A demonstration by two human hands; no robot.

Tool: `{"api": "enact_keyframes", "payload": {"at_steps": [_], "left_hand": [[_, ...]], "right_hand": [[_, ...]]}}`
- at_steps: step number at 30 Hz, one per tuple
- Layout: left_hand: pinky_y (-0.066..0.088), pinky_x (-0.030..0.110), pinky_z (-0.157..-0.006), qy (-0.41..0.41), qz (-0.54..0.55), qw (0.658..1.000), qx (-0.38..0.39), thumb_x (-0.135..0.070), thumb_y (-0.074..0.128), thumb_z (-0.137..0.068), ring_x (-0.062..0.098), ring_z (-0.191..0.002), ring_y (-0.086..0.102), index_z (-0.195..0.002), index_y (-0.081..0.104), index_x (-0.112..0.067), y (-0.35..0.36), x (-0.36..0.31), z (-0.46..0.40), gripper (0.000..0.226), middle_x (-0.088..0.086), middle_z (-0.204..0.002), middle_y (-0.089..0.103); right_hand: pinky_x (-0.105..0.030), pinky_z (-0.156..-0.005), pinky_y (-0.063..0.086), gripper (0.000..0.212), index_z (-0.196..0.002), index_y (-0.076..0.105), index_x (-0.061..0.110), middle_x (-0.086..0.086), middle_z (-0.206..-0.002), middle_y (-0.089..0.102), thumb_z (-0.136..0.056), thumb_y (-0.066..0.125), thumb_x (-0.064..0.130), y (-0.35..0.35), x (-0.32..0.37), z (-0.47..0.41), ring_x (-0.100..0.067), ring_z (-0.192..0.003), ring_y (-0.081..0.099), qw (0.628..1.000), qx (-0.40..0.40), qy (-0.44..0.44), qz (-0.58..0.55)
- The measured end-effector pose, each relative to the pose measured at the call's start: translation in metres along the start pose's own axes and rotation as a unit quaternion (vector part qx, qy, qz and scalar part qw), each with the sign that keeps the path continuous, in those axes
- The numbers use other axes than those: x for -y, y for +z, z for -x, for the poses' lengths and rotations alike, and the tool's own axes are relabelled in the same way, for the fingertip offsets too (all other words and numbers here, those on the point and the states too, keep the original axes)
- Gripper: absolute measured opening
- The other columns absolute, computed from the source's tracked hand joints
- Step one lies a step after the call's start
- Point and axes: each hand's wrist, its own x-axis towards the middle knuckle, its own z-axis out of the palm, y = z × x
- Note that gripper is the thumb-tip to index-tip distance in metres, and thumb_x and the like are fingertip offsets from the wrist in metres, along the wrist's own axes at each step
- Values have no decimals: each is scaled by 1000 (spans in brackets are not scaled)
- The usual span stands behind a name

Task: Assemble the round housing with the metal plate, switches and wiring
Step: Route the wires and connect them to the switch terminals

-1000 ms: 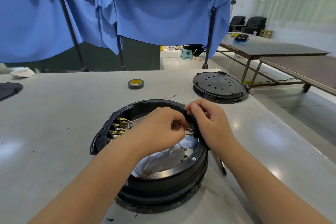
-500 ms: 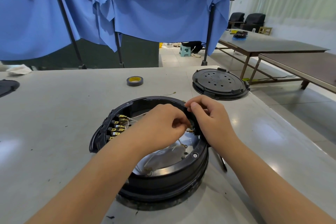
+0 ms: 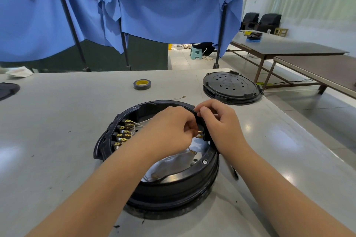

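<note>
**Both hands working at the housing's right wall**

I am looking down on the housing [image 3: 169,184], a round black shell sitting open side up on the grey table [image 3: 57,121], just in front of me. Inside it the shiny metal plate [image 3: 173,161] is lying at the bottom, with thin white wires [image 3: 140,124] crossing above it. A row of brass terminals [image 3: 123,134] is standing along the inner left wall.

My left hand [image 3: 169,132] is reaching into the housing from the near side, fingers curled in tight, tips pinching something small by the brass contacts [image 3: 200,134] on the right wall. What exactly it is pinching I cannot tell; the piece is hidden by the fingers. My right hand [image 3: 221,127] is lying over the right rim, fingers curled narrow, thumb and forefinger closing on the rim's edge near the far right. Whether a wire end is between them I cannot tell either. The two hands are nearly touching.

Beyond the housing, a tape roll [image 3: 142,84] with a yellow core is lying flat on the table, well apart. A round black lid [image 3: 231,87] with holes is resting at the table's far right edge. Blue cloth [image 3: 154,11] is hanging behind the table.
</note>
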Motion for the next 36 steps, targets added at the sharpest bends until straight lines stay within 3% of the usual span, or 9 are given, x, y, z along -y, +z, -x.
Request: {"api": "enact_keyframes", "payload": {"at_steps": [10, 16, 19, 25, 28, 32, 36], "left_hand": [[51, 37, -77, 28, -84, 996, -18, -23, 55, -92, 14, -84, 60, -93, 68, -23, 1, -4, 3, 14, -6, -89, 66], [41, 27, -69, 58, -146, 986, -47, -26, 51, -94, 15, -85, 58, -97, 66, -23, 3, -5, 4, 16, -7, -90, 65], [45, 29, -71, 60, -149, 986, -46, -24, 50, -94, 15, -85, 59, -97, 66, -24, 4, -5, 3, 16, -6, -90, 65], [49, 31, -73, 42, -114, 992, -38, -24, 52, -93, 15, -85, 59, -96, 67, -23, 5, -4, 2, 15, -7, -91, 65], [52, 38, -76, 27, -78, 996, -35, -22, 53, -91, 16, -84, 61, -93, 68, -23, 6, -4, 3, 14, -7, -89, 67], [52, 38, -77, 19, -17, 999, -27, -17, 56, -89, 14, -82, 63, -91, 71, -22, 4, 0, 3, 16, -7, -86, 69], [53, 37, -76, 17, 29, 999, -9, -25, 61, -90, 9, -77, 63, -89, 71, -23, 0, 6, 2, 11, -9, -80, 68]], "right_hand": [[-36, -68, 55, 23, -82, 68, 15, -1, -80, 68, -90, 51, 4, 1, -1, -1, -22, -76, 64, 1000, 2, 4, -8], [-30, -62, 51, 21, -82, 68, 12, -4, -79, 68, -90, 51, 2, 2, 0, 0, -18, -69, 61, 1000, 3, 10, -24], [-29, -60, 49, 22, -81, 68, 12, -5, -78, 67, -89, 50, 1, 2, -1, 0, -17, -67, 60, 999, 3, 12, -32], [-29, -58, 51, 22, -81, 68, 14, -2, -78, 68, -89, 51, 2, 1, -2, 0, -17, -69, 62, 1000, 4, 5, -21], [-32, -63, 53, 23, -82, 68, 16, -1, -80, 68, -89, 51, 3, 0, -2, 0, -20, -74, 64, 1000, 6, 1, -13], [-34, -68, 55, 23, -82, 68, 17, 3, -79, 68, -90, 51, 5, -1, -2, 0, -18, -77, 65, 1000, 5, 2, -4], [-24, -65, 53, 24, -81, 69, 17, 6, -77, 68, -91, 51, 5, -3, -1, 1, -11, -74, 63, 1000, -5, -5, -1]]}}
